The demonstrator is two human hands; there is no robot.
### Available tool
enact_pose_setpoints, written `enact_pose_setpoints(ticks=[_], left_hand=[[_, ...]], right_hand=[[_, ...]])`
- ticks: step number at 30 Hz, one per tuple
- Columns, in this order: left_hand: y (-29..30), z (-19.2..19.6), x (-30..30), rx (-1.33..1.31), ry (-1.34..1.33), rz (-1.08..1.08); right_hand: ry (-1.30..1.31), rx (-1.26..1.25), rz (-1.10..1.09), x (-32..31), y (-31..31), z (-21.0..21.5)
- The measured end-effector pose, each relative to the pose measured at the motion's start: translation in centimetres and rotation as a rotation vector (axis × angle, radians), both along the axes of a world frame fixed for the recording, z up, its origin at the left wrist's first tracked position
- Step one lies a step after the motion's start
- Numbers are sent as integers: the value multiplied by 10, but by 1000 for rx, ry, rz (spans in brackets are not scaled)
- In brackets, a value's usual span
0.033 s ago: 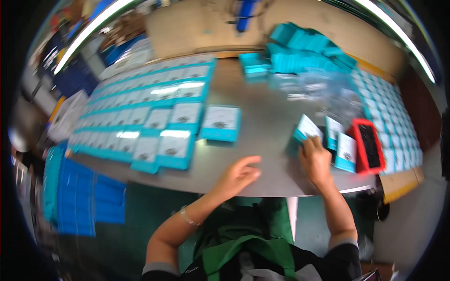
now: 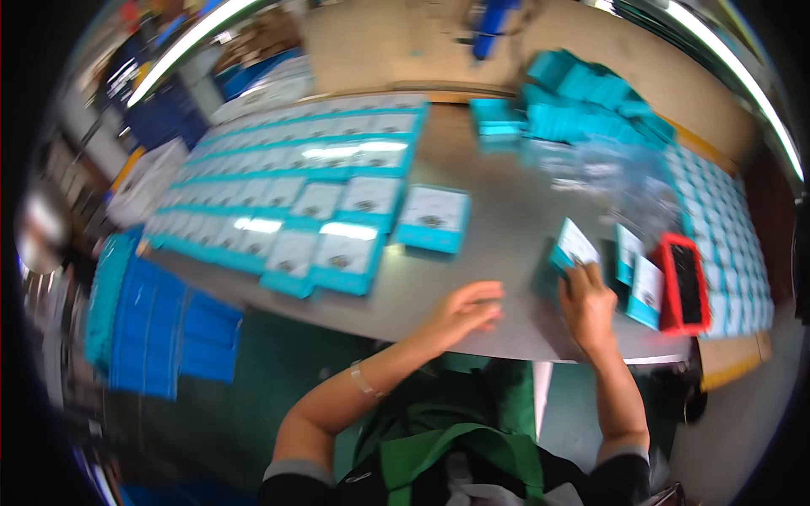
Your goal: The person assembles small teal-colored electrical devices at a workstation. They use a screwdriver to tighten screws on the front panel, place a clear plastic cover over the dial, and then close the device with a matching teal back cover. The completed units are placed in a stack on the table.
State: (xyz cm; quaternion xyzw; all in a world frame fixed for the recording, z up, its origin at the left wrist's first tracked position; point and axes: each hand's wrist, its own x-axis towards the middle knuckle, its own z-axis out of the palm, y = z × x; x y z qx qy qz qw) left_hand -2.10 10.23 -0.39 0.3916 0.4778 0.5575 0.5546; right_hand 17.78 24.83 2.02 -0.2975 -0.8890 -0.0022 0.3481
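Note:
My right hand grips a small teal-and-white flat pack at its lower edge, just above the grey table near its front right. Two similar packs stand right beside it. My left hand rests on the table's front edge with loosely spread fingers and nothing in it. A single teal pack lies apart, further back and left of both hands.
Rows of teal-and-white packs cover the table's left half. A red tray with a dark inside sits at the right edge. Teal boxes and clear bags are piled at the back. Blue crates stand on the floor left.

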Motion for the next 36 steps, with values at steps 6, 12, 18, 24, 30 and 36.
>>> enact_pose_setpoints(ticks=[6, 12, 18, 24, 30, 36], left_hand=[[32, -6, 27, -93, -605, -83], [-20, 5, 9, -71, -521, 62], [-50, 4, 2, 51, -347, 153], [-78, 13, -6, 188, -146, 231], [-90, 14, -7, 167, -208, 238], [-93, 22, 0, 131, -265, 260]], right_hand=[[-65, -77, 382, -13, -67, 6], [80, -769, 454, -22, -71, 48], [413, -1009, 687, -40, -60, 54], [389, -1032, 685, -63, -70, 65], [473, -1043, 779, -77, -84, 63], [525, -1047, 822, -71, -81, 59]])
